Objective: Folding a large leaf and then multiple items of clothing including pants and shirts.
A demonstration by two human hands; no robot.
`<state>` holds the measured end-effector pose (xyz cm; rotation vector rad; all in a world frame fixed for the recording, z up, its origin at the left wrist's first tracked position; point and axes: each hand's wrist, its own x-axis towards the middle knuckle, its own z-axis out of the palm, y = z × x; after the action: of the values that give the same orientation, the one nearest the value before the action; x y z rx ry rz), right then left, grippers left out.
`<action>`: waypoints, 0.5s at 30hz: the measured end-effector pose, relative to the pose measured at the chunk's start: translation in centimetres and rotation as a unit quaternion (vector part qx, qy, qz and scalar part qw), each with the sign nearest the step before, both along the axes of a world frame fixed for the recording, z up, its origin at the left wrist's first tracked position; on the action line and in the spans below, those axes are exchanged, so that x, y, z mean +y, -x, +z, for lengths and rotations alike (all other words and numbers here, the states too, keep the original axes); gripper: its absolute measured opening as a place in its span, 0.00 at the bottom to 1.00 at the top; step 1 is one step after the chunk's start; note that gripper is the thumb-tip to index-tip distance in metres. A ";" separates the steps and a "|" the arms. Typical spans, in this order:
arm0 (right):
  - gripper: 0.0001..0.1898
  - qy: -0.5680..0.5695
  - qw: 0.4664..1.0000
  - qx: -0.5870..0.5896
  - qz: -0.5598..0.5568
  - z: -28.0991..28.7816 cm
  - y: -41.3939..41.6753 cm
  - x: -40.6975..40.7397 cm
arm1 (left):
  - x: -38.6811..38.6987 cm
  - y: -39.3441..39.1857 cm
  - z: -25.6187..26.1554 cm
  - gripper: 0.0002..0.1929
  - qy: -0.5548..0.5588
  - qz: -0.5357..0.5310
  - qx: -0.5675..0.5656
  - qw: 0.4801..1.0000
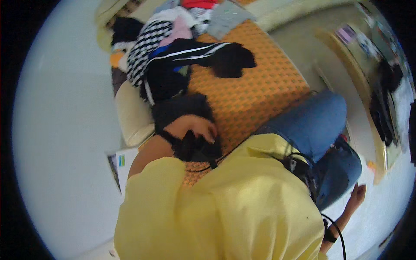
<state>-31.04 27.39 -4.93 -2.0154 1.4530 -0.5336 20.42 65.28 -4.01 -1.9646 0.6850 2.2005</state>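
My left hand [196, 125] reaches across in front of my body with its fingers curled over a dark cloth-like item [182, 107]. More black material hangs below the fingers, and blur hides its exact shape. Just beyond lies a black garment with white stripes [198, 55], spread over an orange patterned mat [256, 81]. Low on the right, my right hand [358, 194] hangs beside my jeans, away from the clothes. It looks small and blurred, so its fingers are unclear. A black band [331, 234] circles the right wrist.
A clothes pile with a black-and-white checked cloth [148, 48] and a grey flat item [227, 19] sits at the far end. A cream cushion-like form [133, 113] borders the left, by a white wall [65, 113]. Rightward stands a wood-edged surface [354, 71] bearing dark items. Black cables [339, 230] cross near my body.
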 end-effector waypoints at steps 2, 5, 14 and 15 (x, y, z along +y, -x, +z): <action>0.13 -0.012 1.000 -0.011 0.015 -0.5 0.2 0.3 | 1.6 -3.5 -1.1 0.24 0.127 0.074 -0.069 0.987; 0.13 -0.043 0.999 -0.020 0.011 -1.2 -0.8 1.2 | 0.8 -7.3 -0.6 0.18 0.210 0.269 -0.268 0.901; 0.12 -0.040 0.999 -0.013 -0.006 0.2 -3.1 2.8 | -4.7 -17.0 -17.6 0.33 0.223 0.410 -0.572 0.674; 0.12 -0.061 0.998 -0.030 -0.007 -0.2 -3.8 3.0 | -3.0 -18.7 -18.9 0.36 0.243 0.556 -0.447 0.658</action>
<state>-27.21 30.34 -5.17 -1.8794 1.4298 -0.4948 39.16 62.29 -22.87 -3.9389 -0.2662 0.7279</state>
